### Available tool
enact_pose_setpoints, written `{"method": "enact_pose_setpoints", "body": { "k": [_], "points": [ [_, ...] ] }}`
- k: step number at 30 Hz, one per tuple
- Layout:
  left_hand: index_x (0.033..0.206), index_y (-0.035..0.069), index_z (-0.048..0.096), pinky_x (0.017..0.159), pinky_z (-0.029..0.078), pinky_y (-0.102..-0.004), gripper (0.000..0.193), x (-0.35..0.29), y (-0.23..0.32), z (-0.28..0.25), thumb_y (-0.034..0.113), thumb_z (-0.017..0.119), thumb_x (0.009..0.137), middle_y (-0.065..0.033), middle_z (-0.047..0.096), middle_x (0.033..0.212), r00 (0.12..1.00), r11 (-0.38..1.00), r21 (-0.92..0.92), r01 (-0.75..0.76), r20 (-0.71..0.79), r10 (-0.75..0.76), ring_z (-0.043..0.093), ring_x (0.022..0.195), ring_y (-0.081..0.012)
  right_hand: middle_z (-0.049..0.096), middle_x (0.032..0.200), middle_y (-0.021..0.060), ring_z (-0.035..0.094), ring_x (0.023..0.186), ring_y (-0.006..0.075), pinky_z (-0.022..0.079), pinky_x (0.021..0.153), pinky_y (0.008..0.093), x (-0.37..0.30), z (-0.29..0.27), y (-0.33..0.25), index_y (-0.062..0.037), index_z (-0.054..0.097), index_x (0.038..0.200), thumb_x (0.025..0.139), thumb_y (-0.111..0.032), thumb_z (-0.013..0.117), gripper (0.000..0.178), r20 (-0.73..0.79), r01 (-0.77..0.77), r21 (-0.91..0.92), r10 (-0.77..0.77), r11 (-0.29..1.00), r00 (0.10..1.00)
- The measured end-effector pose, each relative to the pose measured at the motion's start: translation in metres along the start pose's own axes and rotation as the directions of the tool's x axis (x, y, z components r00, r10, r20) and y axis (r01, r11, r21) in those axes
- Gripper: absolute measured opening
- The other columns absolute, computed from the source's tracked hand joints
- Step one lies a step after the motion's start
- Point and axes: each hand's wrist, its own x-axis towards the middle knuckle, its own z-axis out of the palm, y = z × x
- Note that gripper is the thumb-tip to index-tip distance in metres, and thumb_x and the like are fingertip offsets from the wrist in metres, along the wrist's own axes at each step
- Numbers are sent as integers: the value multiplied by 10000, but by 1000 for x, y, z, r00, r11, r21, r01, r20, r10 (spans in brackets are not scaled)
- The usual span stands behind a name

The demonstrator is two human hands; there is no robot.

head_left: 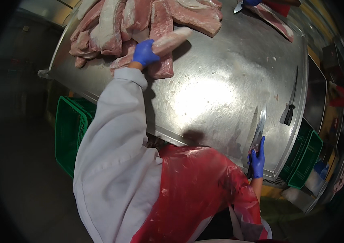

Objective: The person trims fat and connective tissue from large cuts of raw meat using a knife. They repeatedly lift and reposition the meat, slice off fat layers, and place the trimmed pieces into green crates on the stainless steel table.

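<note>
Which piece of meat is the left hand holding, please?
The strip at the near side of the meat pile, its pale end slanting up and right; the left hand grips only this one.

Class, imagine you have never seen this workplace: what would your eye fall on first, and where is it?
The heap of pale pink meat slabs at the upper left of the steel table stands out first, with the blue-gloved left hand gripping one long piece there. Next come the shiny red apron at bottom centre and, to its right, the blue-gloved right hand with a long knife.
</note>
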Motion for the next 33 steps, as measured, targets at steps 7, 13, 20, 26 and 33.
{"method": "enact_pose_setpoints", "body": {
  "k": [7, 13, 20, 26, 33],
  "points": [
    [1045, 43, 628, 901, 475, -488, 395, -199, 115, 97, 136, 767, 688, -218, 625, 1061, 887, 956, 9, -292, -371, 275, 600, 1012, -422, 578, 794, 24, 507, 588, 91, 444, 510, 240, -15, -15, -10, -277, 170, 1634, 968, 8, 516, 803, -13, -89, 26, 90, 996, 996],
    [1505, 7, 323, 1107, 400, -488, 1080, -208, 27, 121, 446, 901, 704, -271, 383, 1512, 309, 103, -951, 290, -8, -951, 463, 1348, -378, 573, 800, 13, 481, 593, 73, 426, 514, 240, -16, -48, 9, -270, 185, 1634, 946, 52, 506, 824, -10, -85, 152, 88, 985, 996],
    [1613, 135, 100, 1152, 387, -483, 1382, -124, 102, 116, 599, 889, 579, -398, 165, 1564, 350, 353, -230, 907, -58, -935, 354, 1424, -502, 583, 822, 4, 487, 610, 63, 436, 534, 228, 2, -99, 12, -231, 194, 1633, 945, 62, 508, 811, 37, -3, 132, -2, 991, 999],
    [1603, 108, 147, 1165, 370, -494, 1319, -142, 117, 121, 467, 913, 592, -388, 215, 1561, 520, 497, -322, 806, -16, -854, 350, 1414, -524, 615, 875, 21, 525, 634, 83, 453, 518, 228, -11, -137, 50, -239, 135, 1639, 954, 60, 502, 833, 30, -42, 227, 36, 973, 999],
    [1577, 55, 194, 1155, 371, -500, 1258, -165, 180, 168, 483, 887, 618, -399, 307, 1518, 744, 744, -187, 641, -87, -663, 332, 1425, -518, 616, 995, 55, 570, 722, 96, 508, 621, 243, 4, -152, 57, -184, 185, 1632, 970, 54, 505, 773, 109, 11, 205, -34, 979, 993]
  ]
}}
